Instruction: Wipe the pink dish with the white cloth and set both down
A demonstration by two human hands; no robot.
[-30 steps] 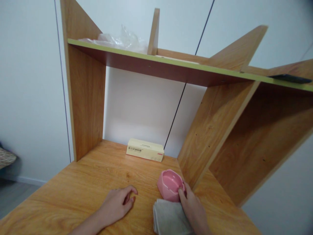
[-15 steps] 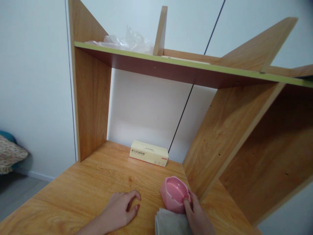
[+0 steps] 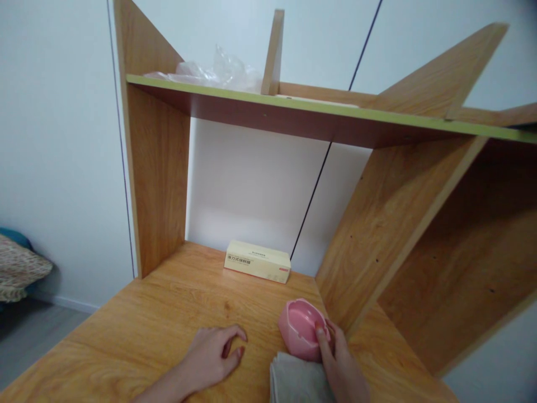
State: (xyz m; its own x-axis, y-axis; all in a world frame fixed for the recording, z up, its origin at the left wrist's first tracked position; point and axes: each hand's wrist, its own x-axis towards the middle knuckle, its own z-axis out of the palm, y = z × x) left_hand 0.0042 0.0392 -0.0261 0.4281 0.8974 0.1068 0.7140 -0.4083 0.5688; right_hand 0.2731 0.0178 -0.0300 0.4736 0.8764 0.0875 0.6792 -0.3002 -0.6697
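Note:
My right hand (image 3: 339, 364) grips a small pink bowl-like dish (image 3: 302, 333), thumb on its near rim and fingers behind it, tilting it toward me on the wooden desk (image 3: 138, 330). A folded grey cloth (image 3: 296, 383) lies right below the dish, under my right wrist. My left hand (image 3: 212, 358) rests on the desk to the left of the dish, fingers loosely curled with the tips touching the wood, holding nothing.
A long cream box (image 3: 258, 261) lies at the back of the desk against the white wall. Wooden shelf panels rise left (image 3: 157, 179) and right (image 3: 377, 224). An upper shelf (image 3: 302, 109) carries crumpled clear plastic (image 3: 218, 70). A patterned cushion (image 3: 19, 268) sits far left.
The view shifted slightly. My right hand's thumb has moved up onto the dish's rim, and the dish has tipped a little more. My left hand has barely moved.

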